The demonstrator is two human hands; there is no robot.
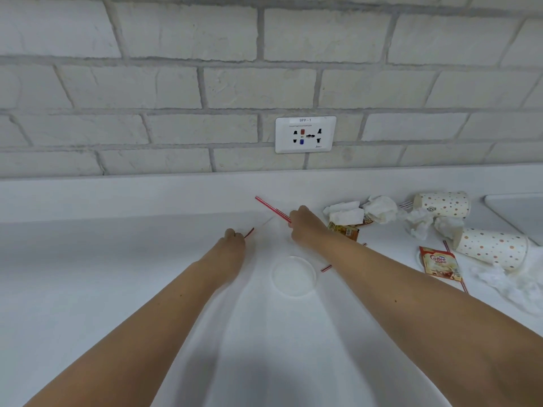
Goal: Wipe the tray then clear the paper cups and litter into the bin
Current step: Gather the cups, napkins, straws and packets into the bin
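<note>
My right hand (pixel 304 227) grips a red striped straw (pixel 270 207) that slants up to the left over the white counter. My left hand (pixel 233 239) pinches a short red straw piece (pixel 249 232). Between my forearms lies a clear plastic lid (pixel 293 276), and another straw bit (pixel 326 268) pokes out beside my right arm. To the right lie two dotted paper cups on their sides, one at the back (pixel 443 204) and one nearer (pixel 492 248). Crumpled tissues (pixel 379 210), a Coffee mate sachet (pixel 439 262) and a brown sachet (pixel 345 232) are scattered around them.
A white tray's corner (pixel 517 210) shows at the far right edge. A wall socket (pixel 305 134) sits in the brick wall behind the counter's raised back ledge (pixel 147 195). More white tissue (pixel 511 283) lies at the right. No bin is in view.
</note>
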